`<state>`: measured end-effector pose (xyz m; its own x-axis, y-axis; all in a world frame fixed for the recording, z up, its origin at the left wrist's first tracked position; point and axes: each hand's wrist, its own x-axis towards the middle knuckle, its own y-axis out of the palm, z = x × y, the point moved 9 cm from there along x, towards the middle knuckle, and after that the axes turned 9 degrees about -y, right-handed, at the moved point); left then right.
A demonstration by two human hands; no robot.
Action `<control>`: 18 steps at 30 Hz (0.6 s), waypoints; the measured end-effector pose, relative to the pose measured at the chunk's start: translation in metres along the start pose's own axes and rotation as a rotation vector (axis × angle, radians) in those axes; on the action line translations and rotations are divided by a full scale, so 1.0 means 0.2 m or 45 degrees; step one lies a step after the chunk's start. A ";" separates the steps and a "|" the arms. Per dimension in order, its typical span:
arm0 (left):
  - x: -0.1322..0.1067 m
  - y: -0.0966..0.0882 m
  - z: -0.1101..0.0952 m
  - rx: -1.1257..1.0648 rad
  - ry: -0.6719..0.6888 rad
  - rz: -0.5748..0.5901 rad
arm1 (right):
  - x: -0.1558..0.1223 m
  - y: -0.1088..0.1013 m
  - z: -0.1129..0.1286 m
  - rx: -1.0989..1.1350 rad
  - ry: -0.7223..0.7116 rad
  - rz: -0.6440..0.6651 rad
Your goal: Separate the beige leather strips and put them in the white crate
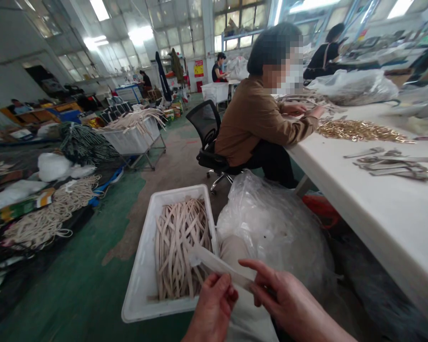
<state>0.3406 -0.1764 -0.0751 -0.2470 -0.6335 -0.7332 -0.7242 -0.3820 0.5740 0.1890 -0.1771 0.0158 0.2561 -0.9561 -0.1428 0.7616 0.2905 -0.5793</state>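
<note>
My left hand [216, 304] pinches a strip of whitish, see-through plastic [209, 260] between thumb and fingers. The strip's far end sticks out over the edge of a white plastic tub [135, 285]. At the strip's near end is my right hand [283, 292], its index finger stretched along the strip and the thumb closed against it lower down. Inside the tub lie many beige flat straps [180, 237], crossing one another. Beneath my hands, pale fabric [251, 313] covers my lap.
Right of the tub bulges a large clear plastic bag [271, 228]. A white table [378, 199] carries gold metal pieces [360, 130] and short grey straps [395, 164]. A person in a brown top [249, 118] sits there. Coiled cords [57, 209] lie on the left floor, near a wheeled bin [135, 137].
</note>
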 end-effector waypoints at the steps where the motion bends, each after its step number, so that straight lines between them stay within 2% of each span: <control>1: 0.00 0.03 0.03 0.007 -0.028 0.042 | 0.00 0.00 0.00 0.001 0.002 -0.010; 3: 0.00 0.06 0.06 0.020 -0.053 0.085 | -0.03 0.00 -0.01 0.024 0.012 -0.008; 8: -0.01 0.01 0.05 0.003 0.016 -0.009 | -0.15 -0.05 -0.06 0.110 0.073 0.044; 13: -0.02 0.11 0.16 0.138 -0.114 0.195 | -0.13 -0.03 -0.02 0.030 0.040 -0.001; 18: 0.01 0.03 -0.02 0.097 0.067 -0.002 | -0.21 -0.09 -0.08 0.190 0.133 -0.003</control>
<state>0.3391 -0.1829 -0.0723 -0.2131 -0.6679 -0.7131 -0.7718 -0.3325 0.5420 0.1545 -0.1437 0.0187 0.1968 -0.9534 -0.2286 0.8441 0.2834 -0.4552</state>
